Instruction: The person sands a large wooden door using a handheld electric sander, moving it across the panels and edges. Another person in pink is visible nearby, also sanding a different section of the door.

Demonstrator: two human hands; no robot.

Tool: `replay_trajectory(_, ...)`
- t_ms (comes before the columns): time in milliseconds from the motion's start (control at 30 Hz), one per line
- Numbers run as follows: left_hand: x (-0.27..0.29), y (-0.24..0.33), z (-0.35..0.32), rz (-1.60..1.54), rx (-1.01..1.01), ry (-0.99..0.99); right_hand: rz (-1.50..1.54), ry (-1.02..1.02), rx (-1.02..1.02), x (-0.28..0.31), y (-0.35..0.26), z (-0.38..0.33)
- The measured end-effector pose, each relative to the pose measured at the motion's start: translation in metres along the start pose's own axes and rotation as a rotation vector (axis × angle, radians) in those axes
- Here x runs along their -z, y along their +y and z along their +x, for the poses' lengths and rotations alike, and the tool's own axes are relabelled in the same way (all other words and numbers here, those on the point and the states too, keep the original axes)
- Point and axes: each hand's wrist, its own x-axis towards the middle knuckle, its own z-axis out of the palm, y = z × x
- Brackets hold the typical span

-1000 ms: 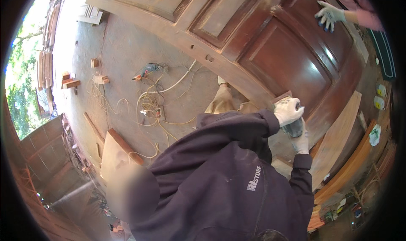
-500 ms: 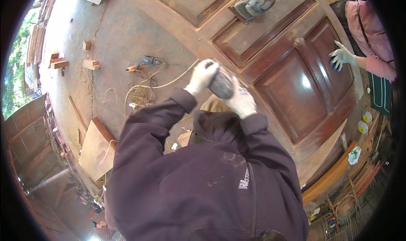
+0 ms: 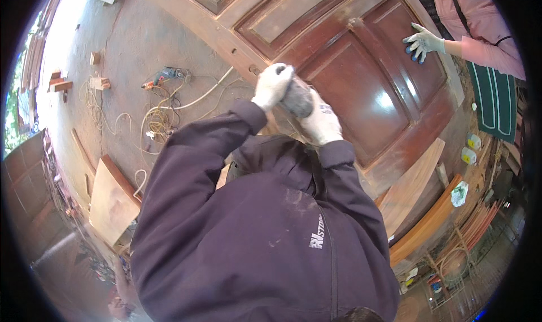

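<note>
Both of my hands wear white gloves and grip a dusty grey power sander (image 3: pixel 297 99) over the near edge of a wooden door (image 3: pixel 357 104). My left hand (image 3: pixel 274 85) wraps the sander's far left end. On its right side, my right hand (image 3: pixel 322 122) is closed round the body, with its fingers partly hidden. The sander's underside is out of sight, so I cannot tell whether it touches the wood. The door's panels are glossy red-brown, while its frame and one farther panel show pale, dull patches.
A co-worker's gloved hand (image 3: pixel 424 42) rests spread on the door's far right. On the floor to the left lie a blue drill (image 3: pixel 167 75), tangled cords (image 3: pixel 162 116), wood blocks (image 3: pixel 100 83) and a leaning board (image 3: pixel 114 199). Planks (image 3: pixel 415 178) stand at the right.
My view has shifted, so the door and floor things appear farther left and up. The sander under the co-worker's other hand has left the picture at the top. My grip stays the same.
</note>
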Motion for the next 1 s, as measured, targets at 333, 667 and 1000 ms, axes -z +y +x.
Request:
replay_trajectory(333, -0.234, 0.084, -0.112, -0.079, 0.110, -0.238, 0.007, 0.055, 0.018, 0.097, 0.251, -0.098)
replay_trajectory(667, -0.203, 0.072, -0.098, -0.095, 0.078, -0.150, -0.104, -0.056, 0.052, 0.096, 0.226, -0.073)
replay_trajectory(1000, -0.077, 0.044, 0.028, -0.243, 0.119, -0.064, -0.195, -0.105, -0.051, 0.065, 0.076, 0.052)
